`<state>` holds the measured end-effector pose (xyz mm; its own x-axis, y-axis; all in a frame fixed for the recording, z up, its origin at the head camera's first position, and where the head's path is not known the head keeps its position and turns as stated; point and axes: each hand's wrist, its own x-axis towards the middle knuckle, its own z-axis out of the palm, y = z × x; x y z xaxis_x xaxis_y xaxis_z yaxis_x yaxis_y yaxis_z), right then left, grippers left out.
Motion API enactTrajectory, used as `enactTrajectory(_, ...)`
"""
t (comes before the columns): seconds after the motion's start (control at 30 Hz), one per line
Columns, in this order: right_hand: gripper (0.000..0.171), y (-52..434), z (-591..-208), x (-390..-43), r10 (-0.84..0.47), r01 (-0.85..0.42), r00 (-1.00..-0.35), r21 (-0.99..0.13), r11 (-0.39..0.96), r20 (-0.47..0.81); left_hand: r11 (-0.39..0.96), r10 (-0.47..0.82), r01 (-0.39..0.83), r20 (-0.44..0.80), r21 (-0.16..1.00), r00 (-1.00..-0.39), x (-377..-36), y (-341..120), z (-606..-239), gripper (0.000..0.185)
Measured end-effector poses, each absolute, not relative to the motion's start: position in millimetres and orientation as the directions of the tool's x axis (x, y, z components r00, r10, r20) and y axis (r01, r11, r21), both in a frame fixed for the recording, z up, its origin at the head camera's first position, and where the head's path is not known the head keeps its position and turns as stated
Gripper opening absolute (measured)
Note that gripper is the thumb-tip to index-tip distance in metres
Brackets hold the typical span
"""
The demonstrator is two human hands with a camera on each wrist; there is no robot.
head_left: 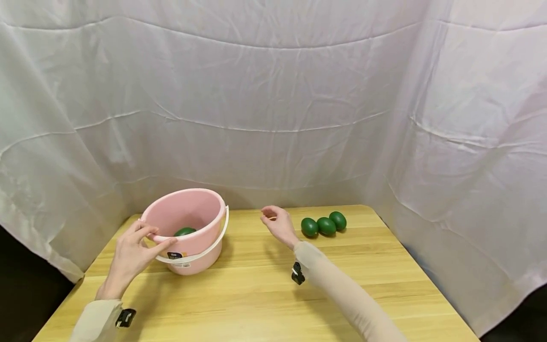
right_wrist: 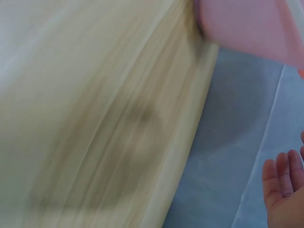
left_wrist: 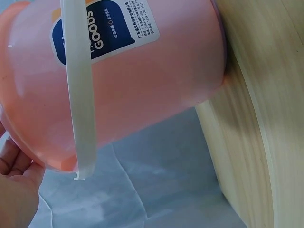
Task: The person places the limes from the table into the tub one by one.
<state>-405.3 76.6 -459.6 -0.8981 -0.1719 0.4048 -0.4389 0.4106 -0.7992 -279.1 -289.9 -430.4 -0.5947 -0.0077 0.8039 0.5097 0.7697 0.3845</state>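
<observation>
- Your left hand (head_left: 132, 251) grips the near rim of the pink bucket (head_left: 188, 218), thumb on the outside wall and fingers curled over the lip.
- The bucket stands at the left of the wooden table (head_left: 265, 294), tipped toward you so its mouth faces the head camera.
- Its white handle (head_left: 209, 249) hangs down across the front wall, just above a dark blue label (head_left: 174, 255).
- The left wrist view shows the same bucket (left_wrist: 142, 80) from close up, with the white handle (left_wrist: 80, 95) crossing the label (left_wrist: 102, 33) and your fingertips (left_wrist: 14, 161) at the rim.
- One green egg-shaped object (head_left: 184, 232) lies inside the bucket, low against the near wall.
- Your right hand (head_left: 278, 223) hovers above the table, between the bucket and the three loose green ones, holding nothing; its fingers are loosely curled, relaxed.
- The right wrist view is blurred; you can make out only the edge of that hand (right_wrist: 285, 190) with fingers side by side, and a corner of the bucket (right_wrist: 251, 28).
- Three green egg-shaped objects (head_left: 325, 225) lie in a touching row on the table, just right of your right hand.
- White cloth (head_left: 273, 95) hangs behind and around the table.
</observation>
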Motion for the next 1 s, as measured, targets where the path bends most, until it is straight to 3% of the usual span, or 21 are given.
enactTrajectory(0.53,0.031,130,-468,-417,-0.097,-0.292,-0.951,-0.753,0.589,0.293,0.777,-0.029,0.465,0.761,0.425,-0.648,-276,-289,-429,0.034)
enactTrajectory(0.83,0.045,162,-476,-420,-0.110,-0.213,-0.971,-0.568,0.795,0.211,0.774,-0.002,0.499,0.789,0.391,-0.615,-275,-289,-429,0.035)
enactTrajectory(1.0,0.047,175,-480,-420,-0.065,-0.170,-0.977,-0.562,0.810,0.201,0.778,-0.011,0.485,0.780,0.400,-0.626,-275,-288,-429,0.035)
